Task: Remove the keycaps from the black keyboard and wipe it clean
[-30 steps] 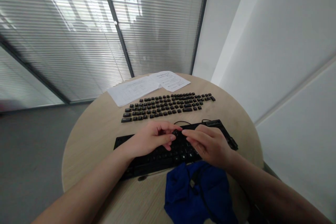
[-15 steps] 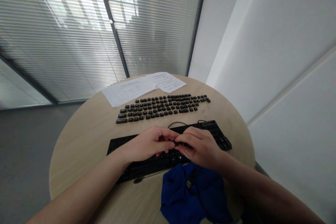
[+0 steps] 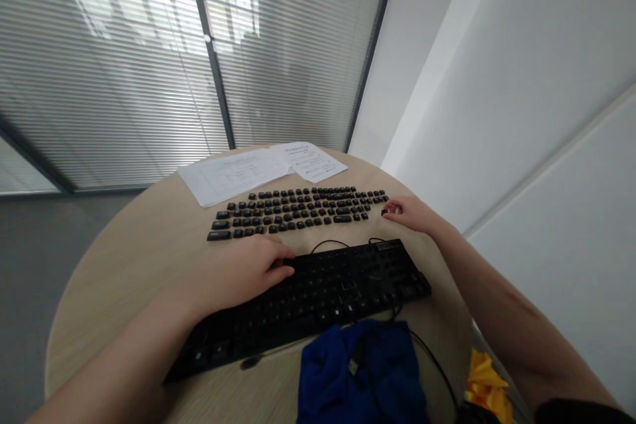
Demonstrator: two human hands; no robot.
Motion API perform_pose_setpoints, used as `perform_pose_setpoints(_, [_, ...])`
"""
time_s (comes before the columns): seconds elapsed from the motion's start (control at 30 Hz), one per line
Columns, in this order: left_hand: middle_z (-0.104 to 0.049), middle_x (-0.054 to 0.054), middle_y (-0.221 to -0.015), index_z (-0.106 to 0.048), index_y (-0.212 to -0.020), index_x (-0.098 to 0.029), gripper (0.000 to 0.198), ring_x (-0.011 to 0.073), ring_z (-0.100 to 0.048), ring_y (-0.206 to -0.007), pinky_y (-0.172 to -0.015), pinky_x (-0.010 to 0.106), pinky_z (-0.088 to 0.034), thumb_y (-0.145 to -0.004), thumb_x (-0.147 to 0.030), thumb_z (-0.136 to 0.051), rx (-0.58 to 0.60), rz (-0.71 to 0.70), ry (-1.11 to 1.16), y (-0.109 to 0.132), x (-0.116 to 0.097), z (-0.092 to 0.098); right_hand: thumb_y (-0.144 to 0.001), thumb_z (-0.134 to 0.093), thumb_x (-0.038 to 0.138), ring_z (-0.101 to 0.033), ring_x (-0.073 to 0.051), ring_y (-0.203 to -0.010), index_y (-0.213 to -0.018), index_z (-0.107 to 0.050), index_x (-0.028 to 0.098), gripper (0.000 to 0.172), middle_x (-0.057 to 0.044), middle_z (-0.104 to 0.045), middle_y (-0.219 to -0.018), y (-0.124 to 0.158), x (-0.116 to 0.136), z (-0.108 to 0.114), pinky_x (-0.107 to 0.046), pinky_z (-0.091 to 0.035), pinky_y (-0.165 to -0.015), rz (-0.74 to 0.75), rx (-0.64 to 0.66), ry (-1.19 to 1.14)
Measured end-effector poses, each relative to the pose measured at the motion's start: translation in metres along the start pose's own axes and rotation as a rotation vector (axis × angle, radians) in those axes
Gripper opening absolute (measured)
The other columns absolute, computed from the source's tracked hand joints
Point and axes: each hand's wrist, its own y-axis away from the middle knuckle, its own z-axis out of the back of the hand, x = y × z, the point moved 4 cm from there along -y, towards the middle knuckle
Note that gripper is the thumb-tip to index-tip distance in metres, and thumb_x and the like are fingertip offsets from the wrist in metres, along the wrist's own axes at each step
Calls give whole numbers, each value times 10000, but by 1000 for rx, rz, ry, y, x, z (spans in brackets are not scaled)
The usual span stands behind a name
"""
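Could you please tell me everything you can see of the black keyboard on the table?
The black keyboard looks like plastic, long and flat, lying slantwise on the round wooden table, right end farther away. Most keycaps seem gone. The left hand rests on its far edge; a thin black cable loops from its back, and a blue cloth meets its near edge.

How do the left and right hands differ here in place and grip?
The left hand rests palm-down on the far edge of the keyboard; the right hand is stretched out to the right end of the loose keycap rows. The left hand grips nothing visible; the right hand pinches a small black keycap. Both are bare, over the round table.
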Motion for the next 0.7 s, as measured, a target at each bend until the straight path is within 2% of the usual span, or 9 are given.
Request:
perform_pose_setpoints(0.1, [-810, 72, -1089, -811, -1159, -255, 326, 270, -746, -1000, -893, 392, -549, -998, -384, -558, -13, -16, -9, 0, 1, -6, -847, -759, 296, -685, -200, -710, -947, -810, 194, 152, -46, -785, -816, -15, -13, -18, -307, -502, -667, -8, 79, -2])
perform_pose_setpoints(0.2, [-814, 63, -1069, -813, -1162, -259, 330, 261, -742, -995, -896, 385, -544, -996, -386, -558, -14, -36, 7, 1, 0, -10, -899, -721, 322, -717, -209, -781, -1043, -808, 188, 215, -63, -802, -894, -20, -15, -32, -311, -531, -711, 2, 121, -13])
perform_pose_setpoints(0.3, [-812, 63, -1060, -813, -1164, -255, 334, 254, -740, -973, -885, 382, -539, -991, -384, -559, -12, -38, 21, 0, 0, -11, -899, -730, 288, -725, -214, -803, -1046, -810, 191, 193, -64, -806, -897, -22, -15, -39, -318, -533, -738, 15, 156, -10])
perform_pose_setpoints(0.7, [-791, 27, -946, -807, -979, -279, 235, 218, -729, -854, -775, 333, -517, -988, -345, -581, -12, -88, 141, 0, -8, -9, -938, -689, 250, -711, -209, -807, -1154, -819, 194, 259, -69, -818, -935, -20, -9, -41, -319, -506, -756, 74, 112, 83])
